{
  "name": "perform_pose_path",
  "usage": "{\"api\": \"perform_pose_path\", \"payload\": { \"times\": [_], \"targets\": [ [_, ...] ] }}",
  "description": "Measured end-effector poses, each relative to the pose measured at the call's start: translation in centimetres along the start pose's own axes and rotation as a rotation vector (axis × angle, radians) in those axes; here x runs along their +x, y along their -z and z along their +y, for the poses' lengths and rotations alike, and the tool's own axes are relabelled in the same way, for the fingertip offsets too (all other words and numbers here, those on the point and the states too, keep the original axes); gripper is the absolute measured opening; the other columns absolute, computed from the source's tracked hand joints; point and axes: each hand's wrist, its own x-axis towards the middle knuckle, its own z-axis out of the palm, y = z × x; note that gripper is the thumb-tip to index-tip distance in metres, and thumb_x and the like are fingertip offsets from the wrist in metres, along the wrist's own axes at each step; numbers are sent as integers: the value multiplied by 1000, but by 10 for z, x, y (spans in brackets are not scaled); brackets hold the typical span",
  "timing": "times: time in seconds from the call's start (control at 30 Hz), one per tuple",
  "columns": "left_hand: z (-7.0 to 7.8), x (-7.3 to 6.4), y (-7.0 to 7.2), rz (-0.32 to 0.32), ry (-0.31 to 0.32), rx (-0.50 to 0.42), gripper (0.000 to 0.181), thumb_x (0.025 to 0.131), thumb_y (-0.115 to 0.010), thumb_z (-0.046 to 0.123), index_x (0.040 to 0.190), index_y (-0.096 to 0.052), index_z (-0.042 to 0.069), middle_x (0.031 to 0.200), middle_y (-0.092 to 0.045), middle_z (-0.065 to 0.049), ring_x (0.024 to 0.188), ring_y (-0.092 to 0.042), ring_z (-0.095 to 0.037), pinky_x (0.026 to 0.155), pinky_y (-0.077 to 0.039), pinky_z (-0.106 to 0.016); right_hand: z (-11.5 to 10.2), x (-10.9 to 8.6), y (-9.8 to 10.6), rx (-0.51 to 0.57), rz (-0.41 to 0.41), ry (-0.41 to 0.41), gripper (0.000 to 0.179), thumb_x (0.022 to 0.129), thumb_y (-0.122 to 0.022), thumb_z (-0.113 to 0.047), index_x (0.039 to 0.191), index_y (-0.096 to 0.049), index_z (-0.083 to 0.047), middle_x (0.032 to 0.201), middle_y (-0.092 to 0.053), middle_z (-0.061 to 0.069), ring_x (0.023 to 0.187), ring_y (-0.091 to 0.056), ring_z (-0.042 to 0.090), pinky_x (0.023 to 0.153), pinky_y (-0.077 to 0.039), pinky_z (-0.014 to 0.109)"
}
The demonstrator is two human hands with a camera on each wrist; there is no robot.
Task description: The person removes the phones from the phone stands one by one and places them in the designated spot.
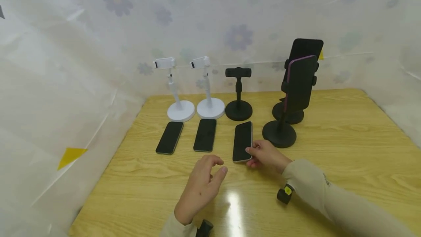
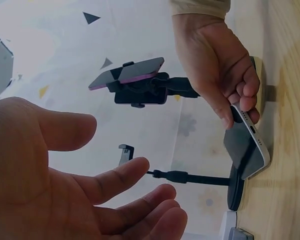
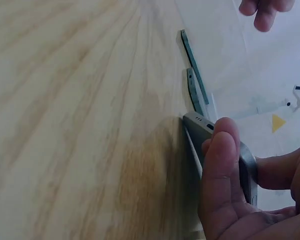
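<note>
Left hand (image 1: 201, 187) foremost; phone (image 2: 242, 150) port (image 2: 252, 129): wrist views only.

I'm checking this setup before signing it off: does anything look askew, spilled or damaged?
Nothing clearly stands out; I see no spill or obvious damage. The phone in the right hand is tilted against the table, but that is probably just from being handled.
</note>
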Motion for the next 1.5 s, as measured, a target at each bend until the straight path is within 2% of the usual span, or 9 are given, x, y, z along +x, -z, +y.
{"api": "perform_pose_path", "payload": {
  "times": [0.13, 0.2, 0.37, 0.47, 0.6, 0.73, 1.17, 1.33, 1.5],
  "targets": [
    [-1, 0, 0, -4, -3, -3, 31, 102, -52, 34, 115, -62, 7, 129, -60, -10, 115, -54, -28, 79, -48, -27, -1, 9, 2, -9, 28, -26, 19, 103, -53, -15, 94, -51, 1, 72, -70, 5, 62, -68, 8, 62, -58, 24],
    [-1, 0, 0, -5, 0, -6, 31, 102, -52, 34, 115, -62, 7, 129, -59, -10, 115, -54, -28, 79, -48, -27, -1, 12, 2, -11, 39, -28, 19, 101, -56, -13, 103, -52, 5, 75, -69, 5, 64, -67, 8, 64, -58, 24],
    [-1, -1, 1, -19, 22, -12, 30, 102, -52, 34, 117, -62, 9, 130, -59, -10, 116, -54, -27, 80, -48, -27, 3, 21, 0, -33, 28, -10, 46, 91, -66, -3, 130, -45, 11, 90, -65, 10, 75, -69, 11, 74, -60, 29],
    [-2, -1, 1, -23, 27, -13, 31, 102, -52, 35, 117, -62, 10, 130, -59, -8, 117, -53, -27, 80, -49, -27, 4, 25, -1, -107, 36, 11, 49, 87, -68, -1, 129, -47, 11, 88, -66, 11, 74, -69, 12, 73, -61, 30],
    [-2, -1, 2, -21, 28, -12, 30, 102, -52, 34, 116, -62, 9, 131, -58, -7, 118, -53, -28, 81, -49, -28, 0, 28, -2, -245, 62, 18, 48, 86, -71, -6, 125, -50, 11, 76, -69, 9, 64, -68, 11, 66, -59, 28],
    [-1, -3, 3, -27, 36, -12, 31, 102, -52, 35, 116, -61, 10, 133, -57, -7, 120, -53, -27, 81, -50, -29, -4, 27, -2, -325, 60, -1, 55, 86, -72, -9, 130, -46, 12, 72, -70, 8, 61, -66, 11, 64, -57, 26],
    [2, -8, 3, -42, 41, -15, 30, 102, -52, 36, 118, -61, 13, 131, -58, -3, 116, -54, -24, 81, -48, -26, -3, 26, 1, -412, 57, -13, 65, 89, -68, -13, 140, -38, 13, 68, -69, 6, 60, -66, 12, 65, -57, 26],
    [5, -8, 2, -54, 52, -19, 27, 102, -53, 34, 118, -61, 14, 132, -57, -3, 117, -54, -25, 81, -49, -27, -2, 23, 3, -406, 43, -35, 65, 91, -67, -15, 142, -37, 12, 71, -70, 5, 62, -66, 12, 67, -57, 26],
    [8, -6, 2, -55, 46, -10, 27, 102, -53, 33, 118, -61, 13, 132, -58, -6, 116, -55, -25, 81, -50, -28, 1, 12, 4, -388, 10, -3, 63, 93, -66, -21, 141, -39, 10, 78, -70, 6, 67, -66, 12, 70, -56, 28]
  ]
}}
